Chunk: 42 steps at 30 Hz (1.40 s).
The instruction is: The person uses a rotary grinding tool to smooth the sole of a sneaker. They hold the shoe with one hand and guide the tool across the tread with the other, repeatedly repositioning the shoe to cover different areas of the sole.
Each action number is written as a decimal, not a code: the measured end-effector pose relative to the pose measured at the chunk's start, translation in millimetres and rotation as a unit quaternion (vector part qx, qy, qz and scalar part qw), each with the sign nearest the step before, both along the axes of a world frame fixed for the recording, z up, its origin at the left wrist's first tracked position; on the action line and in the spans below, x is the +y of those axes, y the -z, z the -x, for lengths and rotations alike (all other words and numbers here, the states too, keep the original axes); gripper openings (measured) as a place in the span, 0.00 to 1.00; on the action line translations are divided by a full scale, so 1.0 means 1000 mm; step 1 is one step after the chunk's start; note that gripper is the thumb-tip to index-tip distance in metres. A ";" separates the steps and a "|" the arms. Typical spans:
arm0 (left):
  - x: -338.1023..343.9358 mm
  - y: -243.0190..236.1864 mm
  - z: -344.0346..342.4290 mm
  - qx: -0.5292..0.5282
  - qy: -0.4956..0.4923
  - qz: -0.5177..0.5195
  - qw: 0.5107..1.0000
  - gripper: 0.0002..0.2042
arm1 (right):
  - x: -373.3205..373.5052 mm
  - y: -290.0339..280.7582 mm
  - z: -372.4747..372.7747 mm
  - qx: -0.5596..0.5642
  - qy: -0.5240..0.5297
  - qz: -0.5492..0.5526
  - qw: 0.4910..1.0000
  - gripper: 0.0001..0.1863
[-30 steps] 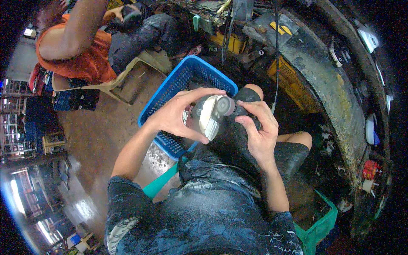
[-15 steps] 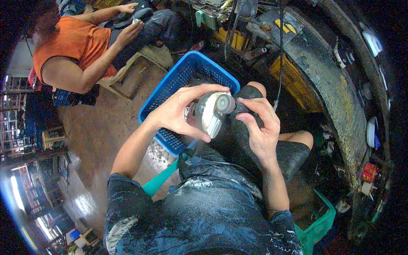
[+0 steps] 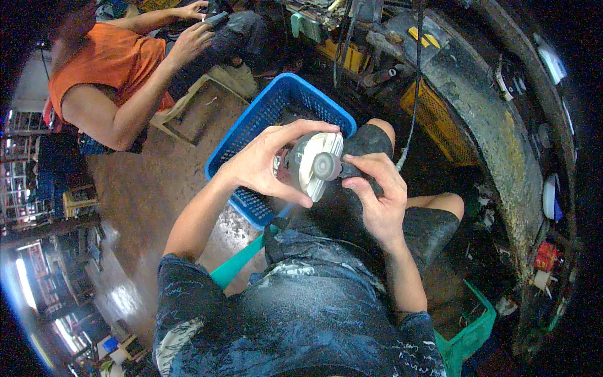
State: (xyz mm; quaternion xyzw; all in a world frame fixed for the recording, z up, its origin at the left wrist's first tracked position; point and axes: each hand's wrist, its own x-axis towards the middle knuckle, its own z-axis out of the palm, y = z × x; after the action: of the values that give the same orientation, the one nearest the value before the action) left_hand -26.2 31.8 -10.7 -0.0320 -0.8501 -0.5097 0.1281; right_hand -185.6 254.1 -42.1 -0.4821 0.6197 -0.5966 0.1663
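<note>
Head view. The left hand [image 3: 260, 166] grips a round grey metal part [image 3: 312, 164] from the left, fingers curled over its top edge and the thumb reaching under its lower edge. The right hand [image 3: 377, 195] meets the part from the right, its fingertips [image 3: 352, 183] pinched narrowly beside the small hub at the centre of the disc face. The part sits between the two hands, above the person's lap and just in front of the near corner of a blue basket [image 3: 264, 116]. The basket's rim runs close behind the left hand, so little room remains on that side; its mesh wall stands just beside the left knuckles. To the right, a dark knee [image 3: 370, 138] lies directly behind the right hand, and beyond it a curved, grimy bench edge [image 3: 483, 113] closes off the space. A black cable [image 3: 416, 75] hangs down near the knee. Open floor [image 3: 151, 188] lies to the left, between the basket and a second person in an orange shirt [image 3: 107, 63], whose hands work well apart from the part. A green crate [image 3: 471, 333] stands at the lower right.

Compared with half a second earlier, the part remains held in the same two-handed grip, with the disc face turned slightly more toward the camera; the second person sits in much the same place.
</note>
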 end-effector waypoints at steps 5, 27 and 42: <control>-0.001 0.001 -0.001 0.005 -0.002 0.007 1.000 0.56 | 0.004 0.001 -0.002 0.013 -0.005 -0.004 1.000 0.16; -0.002 0.009 -0.004 -0.027 -0.028 0.005 0.999 0.61 | 0.003 0.004 0.001 -0.002 0.000 -0.014 1.000 0.16; -0.004 0.006 -0.004 0.006 -0.021 0.002 1.000 0.58 | -0.004 0.004 -0.003 -0.004 -0.023 0.001 1.000 0.17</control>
State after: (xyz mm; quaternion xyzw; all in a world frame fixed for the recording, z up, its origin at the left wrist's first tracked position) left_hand -21.9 27.7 -16.5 -0.0178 -0.8511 -0.5047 0.1433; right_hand -182.8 250.4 -45.6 -0.4941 0.6076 -0.5947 0.1817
